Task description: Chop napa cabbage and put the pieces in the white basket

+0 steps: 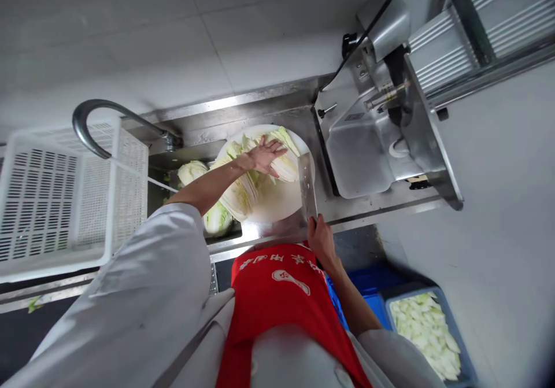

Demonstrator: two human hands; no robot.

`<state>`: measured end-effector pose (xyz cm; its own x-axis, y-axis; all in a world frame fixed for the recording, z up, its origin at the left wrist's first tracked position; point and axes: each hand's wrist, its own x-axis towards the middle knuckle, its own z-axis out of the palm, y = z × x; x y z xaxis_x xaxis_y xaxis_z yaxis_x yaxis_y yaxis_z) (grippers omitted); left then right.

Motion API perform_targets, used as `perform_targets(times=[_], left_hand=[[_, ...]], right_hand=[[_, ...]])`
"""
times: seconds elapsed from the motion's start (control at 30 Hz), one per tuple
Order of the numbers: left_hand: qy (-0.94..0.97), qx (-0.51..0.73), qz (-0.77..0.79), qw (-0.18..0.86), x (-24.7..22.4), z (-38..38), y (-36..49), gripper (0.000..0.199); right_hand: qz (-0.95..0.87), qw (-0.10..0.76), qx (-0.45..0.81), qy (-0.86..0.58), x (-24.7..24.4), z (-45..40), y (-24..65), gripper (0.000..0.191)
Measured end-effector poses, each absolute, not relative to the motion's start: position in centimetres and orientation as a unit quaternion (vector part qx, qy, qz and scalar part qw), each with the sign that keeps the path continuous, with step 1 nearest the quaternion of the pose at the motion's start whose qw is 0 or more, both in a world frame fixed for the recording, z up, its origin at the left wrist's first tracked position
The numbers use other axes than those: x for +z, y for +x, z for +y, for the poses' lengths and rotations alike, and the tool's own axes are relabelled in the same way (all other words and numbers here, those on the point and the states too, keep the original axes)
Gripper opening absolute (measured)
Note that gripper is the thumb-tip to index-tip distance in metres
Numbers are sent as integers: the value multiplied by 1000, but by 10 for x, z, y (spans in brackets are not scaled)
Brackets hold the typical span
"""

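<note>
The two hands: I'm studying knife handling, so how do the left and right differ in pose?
The left hand is spread over cabbage, while the right hand is curled around the knife. The left hand is above the round white board; the right hand is off it, nearer the red apron. Both hands are bare.

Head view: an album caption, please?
Left hand spread over cabbage on a round board, right hand holding a knife.

Cabbages [237,198] are lying on the cutting board [277,204], between the sink [197,152] at left and the machine [359,168] at right; more cabbages [218,219] are resting in the sink, a faucet [126,111] is standing behind, a basket [110,214] is sitting farther left, and a tub [466,373] of cut pieces [427,330] is sitting lower right
</note>
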<state>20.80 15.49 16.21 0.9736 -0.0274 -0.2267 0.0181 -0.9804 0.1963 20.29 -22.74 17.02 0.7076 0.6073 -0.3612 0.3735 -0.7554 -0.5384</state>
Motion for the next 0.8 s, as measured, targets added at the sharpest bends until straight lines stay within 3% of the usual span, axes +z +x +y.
perform_targets(times=[0.57, 0.8], left_hand=[[988, -83, -6, 133, 153, 159, 209, 116], [987, -74, 1, 139, 152, 158, 207, 113]], right_hand=[[-271, 200, 241, -910, 167, -199, 208, 18], [-259, 138, 277, -915, 180, -183, 204, 22]])
